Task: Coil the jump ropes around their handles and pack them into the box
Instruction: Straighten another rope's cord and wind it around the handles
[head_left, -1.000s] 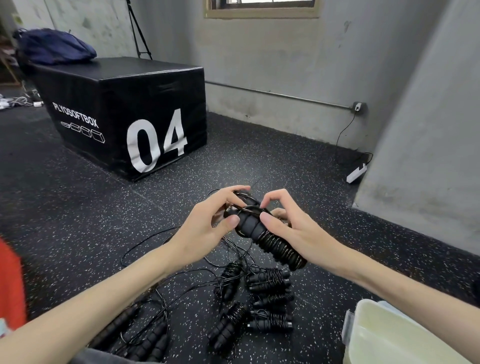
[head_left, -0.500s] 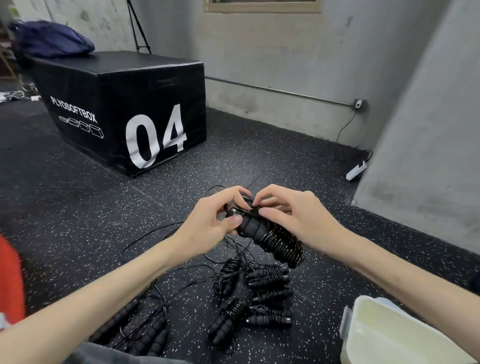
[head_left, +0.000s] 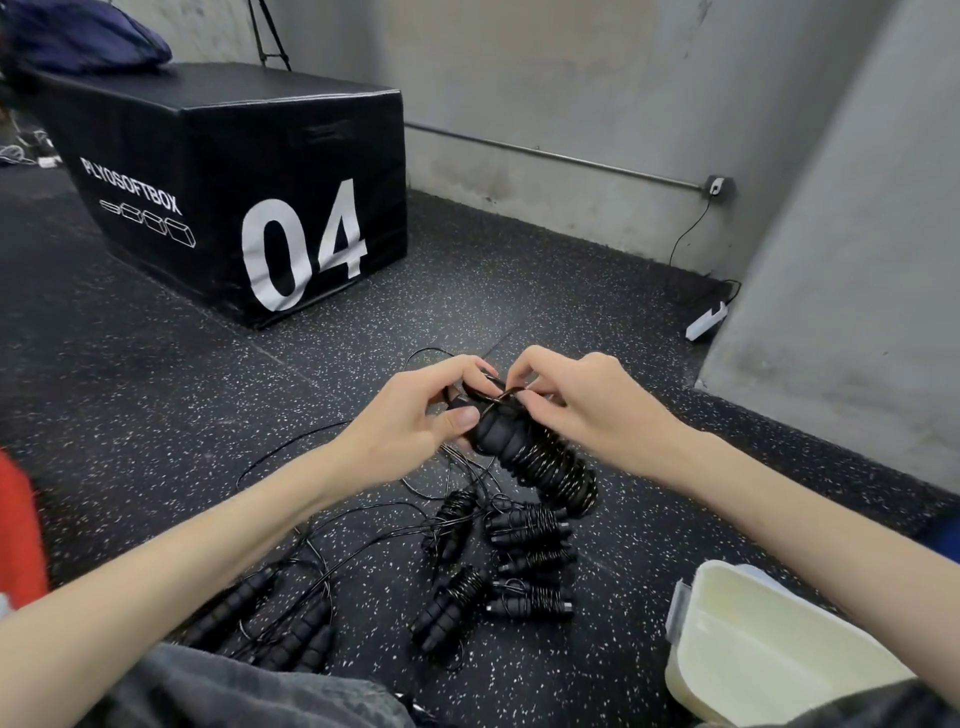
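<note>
above the speckled floor (head_left: 156, 395), the left hand (head_left: 410, 421) grips the top of a pair of black handles (head_left: 540, 462) wound in cord, thumb pressed on them. the right hand (head_left: 587, 410) pinches the cord's end there. coiled jump ropes (head_left: 524, 525) lie below; the cream box (head_left: 769, 654) sits open, lower right.

You are working with both forearms bare, no sleeves showing, your left hand (head_left: 410, 421) and right hand (head_left: 587, 410) wearing no gloves, and you are wearing dark grey trousers (head_left: 234, 691).
</note>
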